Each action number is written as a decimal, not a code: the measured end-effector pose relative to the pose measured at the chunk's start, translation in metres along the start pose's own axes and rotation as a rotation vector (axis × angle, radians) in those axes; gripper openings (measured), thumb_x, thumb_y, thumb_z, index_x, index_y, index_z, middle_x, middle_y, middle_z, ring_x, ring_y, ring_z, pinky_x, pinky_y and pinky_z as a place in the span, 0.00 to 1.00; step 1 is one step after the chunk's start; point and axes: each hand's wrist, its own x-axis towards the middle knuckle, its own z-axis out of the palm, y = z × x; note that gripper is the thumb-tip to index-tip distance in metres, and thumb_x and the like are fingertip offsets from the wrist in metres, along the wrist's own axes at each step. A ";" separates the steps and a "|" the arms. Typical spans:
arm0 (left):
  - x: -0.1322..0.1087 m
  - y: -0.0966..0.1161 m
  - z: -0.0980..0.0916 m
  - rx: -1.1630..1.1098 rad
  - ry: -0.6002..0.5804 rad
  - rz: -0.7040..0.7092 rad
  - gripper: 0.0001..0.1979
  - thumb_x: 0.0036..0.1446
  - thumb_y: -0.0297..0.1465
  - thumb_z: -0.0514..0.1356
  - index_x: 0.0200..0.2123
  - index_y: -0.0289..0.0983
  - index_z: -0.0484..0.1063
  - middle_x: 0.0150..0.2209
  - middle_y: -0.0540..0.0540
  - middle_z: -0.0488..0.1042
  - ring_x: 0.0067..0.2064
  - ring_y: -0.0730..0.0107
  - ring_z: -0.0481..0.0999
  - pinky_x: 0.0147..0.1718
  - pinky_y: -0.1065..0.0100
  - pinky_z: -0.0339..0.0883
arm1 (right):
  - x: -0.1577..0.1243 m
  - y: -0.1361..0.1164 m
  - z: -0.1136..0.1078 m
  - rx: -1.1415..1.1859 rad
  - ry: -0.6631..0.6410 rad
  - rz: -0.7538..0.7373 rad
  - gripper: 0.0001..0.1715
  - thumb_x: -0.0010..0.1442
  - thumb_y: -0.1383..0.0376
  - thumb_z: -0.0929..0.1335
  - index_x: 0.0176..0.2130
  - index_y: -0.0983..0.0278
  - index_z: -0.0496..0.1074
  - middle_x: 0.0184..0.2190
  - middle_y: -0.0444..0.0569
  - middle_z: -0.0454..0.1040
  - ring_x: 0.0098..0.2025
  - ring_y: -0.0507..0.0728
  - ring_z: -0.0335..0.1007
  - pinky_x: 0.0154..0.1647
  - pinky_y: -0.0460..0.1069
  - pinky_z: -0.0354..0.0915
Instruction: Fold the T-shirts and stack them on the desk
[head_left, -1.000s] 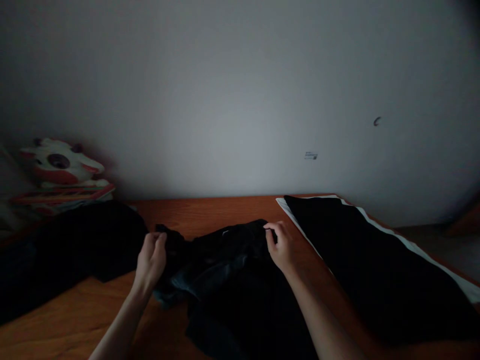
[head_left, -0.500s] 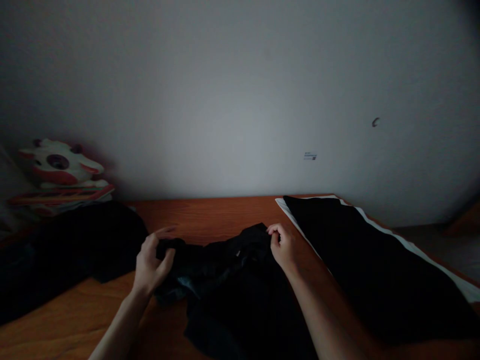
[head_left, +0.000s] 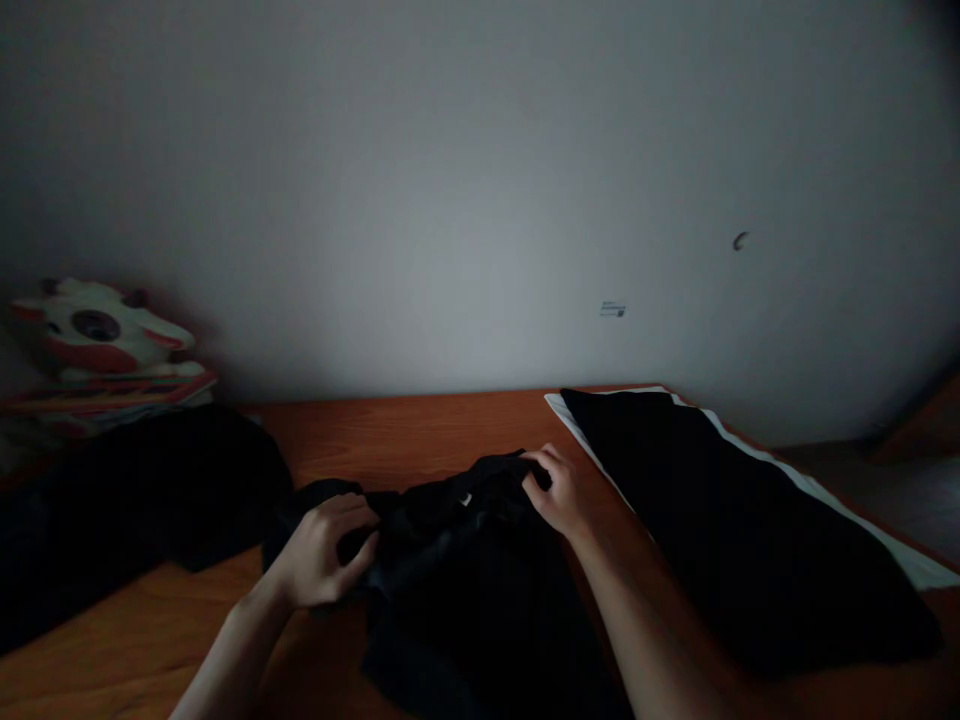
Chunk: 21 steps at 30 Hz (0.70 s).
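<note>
A crumpled black garment (head_left: 465, 570) lies in front of me on the orange-brown wooden table (head_left: 390, 430). My left hand (head_left: 322, 550) rests on its left part, fingers curled into the cloth. My right hand (head_left: 553, 492) pinches the garment's far upper edge, next to a small pale tag. The room is dim, so the folds are hard to make out.
A flat black cloth with white edges (head_left: 720, 500) lies at the right. Another dark heap of clothing (head_left: 127, 510) fills the left. A red and white plush toy (head_left: 97, 335) sits on a stack at the far left. A bare wall rises behind the table.
My left hand has dropped from above the garment and closed on its left part. My right hand has stayed on the top edge, shifting slightly. The view has panned a little right.
</note>
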 end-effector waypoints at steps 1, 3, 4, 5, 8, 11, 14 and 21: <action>0.001 0.001 0.001 0.000 0.057 -0.011 0.09 0.60 0.32 0.55 0.30 0.40 0.75 0.27 0.48 0.75 0.30 0.67 0.74 0.32 0.67 0.68 | 0.000 0.000 0.001 -0.002 0.029 0.009 0.10 0.58 0.66 0.66 0.39 0.61 0.76 0.33 0.48 0.73 0.37 0.58 0.71 0.38 0.52 0.66; 0.003 0.002 0.001 -0.004 0.233 -0.067 0.11 0.62 0.31 0.56 0.28 0.39 0.75 0.27 0.48 0.74 0.30 0.68 0.74 0.32 0.68 0.68 | 0.001 0.000 0.003 -0.002 0.084 0.023 0.11 0.60 0.65 0.65 0.41 0.60 0.77 0.33 0.48 0.74 0.35 0.58 0.71 0.37 0.51 0.66; 0.003 0.002 0.000 0.000 0.348 -0.119 0.10 0.62 0.32 0.57 0.29 0.39 0.75 0.28 0.48 0.74 0.31 0.68 0.74 0.32 0.68 0.68 | 0.001 0.000 0.004 0.000 0.107 0.028 0.11 0.61 0.65 0.65 0.42 0.60 0.77 0.33 0.48 0.74 0.35 0.57 0.71 0.37 0.51 0.67; 0.004 0.001 0.000 0.008 0.463 -0.183 0.10 0.62 0.34 0.58 0.30 0.38 0.76 0.29 0.47 0.74 0.31 0.68 0.74 0.33 0.68 0.69 | 0.002 0.000 0.004 0.003 0.129 0.030 0.12 0.62 0.65 0.65 0.43 0.59 0.76 0.34 0.48 0.74 0.36 0.57 0.71 0.37 0.50 0.67; 0.004 0.000 -0.003 -0.019 0.653 -0.418 0.12 0.63 0.39 0.58 0.33 0.38 0.76 0.27 0.50 0.73 0.29 0.70 0.73 0.30 0.69 0.67 | 0.003 -0.002 0.005 -0.003 0.175 0.013 0.13 0.66 0.63 0.64 0.44 0.59 0.76 0.35 0.49 0.73 0.38 0.58 0.72 0.40 0.51 0.68; 0.004 -0.001 -0.005 -0.095 0.627 -0.586 0.16 0.64 0.43 0.55 0.36 0.38 0.76 0.22 0.53 0.70 0.23 0.72 0.71 0.24 0.71 0.64 | 0.004 -0.005 0.006 -0.095 0.232 -0.007 0.13 0.67 0.61 0.64 0.42 0.60 0.78 0.35 0.50 0.71 0.40 0.59 0.70 0.43 0.53 0.67; 0.004 -0.002 -0.003 -0.043 0.516 -0.526 0.17 0.64 0.44 0.55 0.32 0.39 0.75 0.22 0.52 0.70 0.23 0.71 0.71 0.25 0.71 0.64 | 0.004 -0.010 0.003 -0.246 0.274 0.018 0.13 0.66 0.59 0.65 0.42 0.59 0.80 0.35 0.52 0.69 0.40 0.61 0.68 0.45 0.56 0.66; 0.002 0.002 -0.004 -0.044 0.053 -0.293 0.18 0.64 0.45 0.55 0.30 0.42 0.77 0.25 0.51 0.76 0.26 0.72 0.74 0.27 0.71 0.66 | 0.009 -0.015 -0.007 -0.042 -0.074 0.220 0.15 0.64 0.60 0.63 0.41 0.58 0.78 0.28 0.50 0.77 0.31 0.59 0.73 0.35 0.53 0.67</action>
